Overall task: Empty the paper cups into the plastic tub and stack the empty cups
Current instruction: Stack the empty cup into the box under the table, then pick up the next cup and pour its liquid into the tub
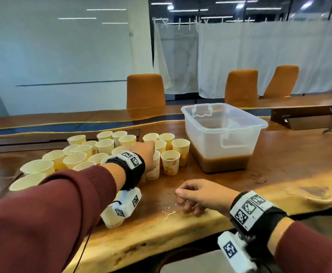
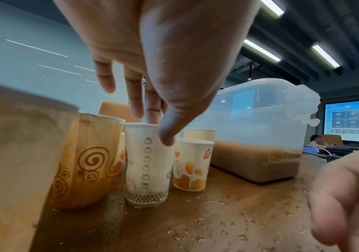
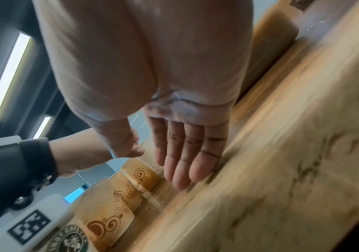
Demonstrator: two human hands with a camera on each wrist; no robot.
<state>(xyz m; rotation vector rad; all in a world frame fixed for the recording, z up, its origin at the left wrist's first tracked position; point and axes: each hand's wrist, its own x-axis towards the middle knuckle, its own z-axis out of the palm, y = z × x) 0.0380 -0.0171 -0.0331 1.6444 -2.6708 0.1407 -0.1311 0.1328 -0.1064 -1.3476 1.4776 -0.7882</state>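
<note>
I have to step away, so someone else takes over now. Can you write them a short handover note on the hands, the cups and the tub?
Left hand: pinching the rim of a tall white cup still standing on the table, thumb outside, fingertip inside.
Right hand: holds nothing, fingers relaxed, near the table's front edge.
Plastic tub: right of the cups, with a layer of brown liquid at the bottom.
Done: some liquid already poured.
Left: many cups stand unstacked; no stack is visible. The table is wet with drips.
</note>
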